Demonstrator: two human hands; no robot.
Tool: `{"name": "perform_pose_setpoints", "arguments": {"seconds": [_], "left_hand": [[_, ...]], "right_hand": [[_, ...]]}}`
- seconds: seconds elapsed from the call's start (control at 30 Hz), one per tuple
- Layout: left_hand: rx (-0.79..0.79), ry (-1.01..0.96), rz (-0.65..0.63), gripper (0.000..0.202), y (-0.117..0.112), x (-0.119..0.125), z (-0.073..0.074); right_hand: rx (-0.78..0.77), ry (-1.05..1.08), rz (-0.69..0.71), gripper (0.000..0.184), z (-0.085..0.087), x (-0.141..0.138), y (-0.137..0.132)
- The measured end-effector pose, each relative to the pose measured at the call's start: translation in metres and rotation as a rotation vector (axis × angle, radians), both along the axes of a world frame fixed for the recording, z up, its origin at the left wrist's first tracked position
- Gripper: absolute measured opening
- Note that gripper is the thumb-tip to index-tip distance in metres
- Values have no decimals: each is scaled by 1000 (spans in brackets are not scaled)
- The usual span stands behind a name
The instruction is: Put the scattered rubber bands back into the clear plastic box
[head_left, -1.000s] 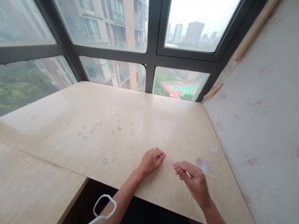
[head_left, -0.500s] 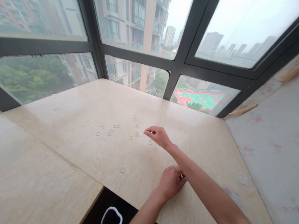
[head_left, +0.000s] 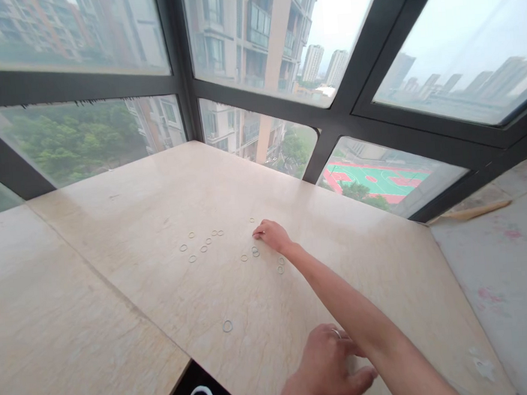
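My right hand [head_left: 270, 236] reaches far over the pale stone-look surface [head_left: 128, 273], its thumb and fingertips pinched together low at the surface. What lies between those tips is too small to make out. Around it lie several thin small rings: one ring [head_left: 252, 220] just beyond, two overlapping rings [head_left: 255, 252] just nearer, and two more [head_left: 280, 269] below the wrist. Another group of rings [head_left: 204, 249] lies to the left, and a single ring [head_left: 228, 326] sits nearer me. My left hand [head_left: 327, 361], wearing a finger ring, rests with thumb and fingers apart, partly behind my right forearm.
Dark window frames [head_left: 184, 76] border the surface at the back. A patterned wall [head_left: 500, 289] stands on the right. At the bottom, a dark recess [head_left: 186, 389] holds a white looped object [head_left: 203, 389]. A small whitish scrap [head_left: 483, 365] lies near the wall.
My view has shifted. My right hand has come down to where a ring was visible, and its fingers now cover that spot. My left thumb has spread away from the fingers.
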State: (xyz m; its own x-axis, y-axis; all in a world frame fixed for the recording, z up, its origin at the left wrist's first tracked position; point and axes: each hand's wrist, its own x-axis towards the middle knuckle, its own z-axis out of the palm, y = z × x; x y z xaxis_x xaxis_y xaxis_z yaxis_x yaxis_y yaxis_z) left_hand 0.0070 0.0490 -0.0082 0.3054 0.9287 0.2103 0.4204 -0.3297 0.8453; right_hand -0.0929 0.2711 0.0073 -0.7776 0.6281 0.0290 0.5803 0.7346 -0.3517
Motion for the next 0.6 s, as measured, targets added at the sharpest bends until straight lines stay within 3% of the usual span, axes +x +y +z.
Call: {"name": "perform_pose_setpoints", "arguments": {"seconds": [0.33,0.6], "left_hand": [[-102,4,47,26,-2,1,-2],[-95,15,57,30,-3,2,0]], "right_hand": [[83,-69,153,14,-3,11,-7],[-38,78,92,14,-2,27,-12]]}}
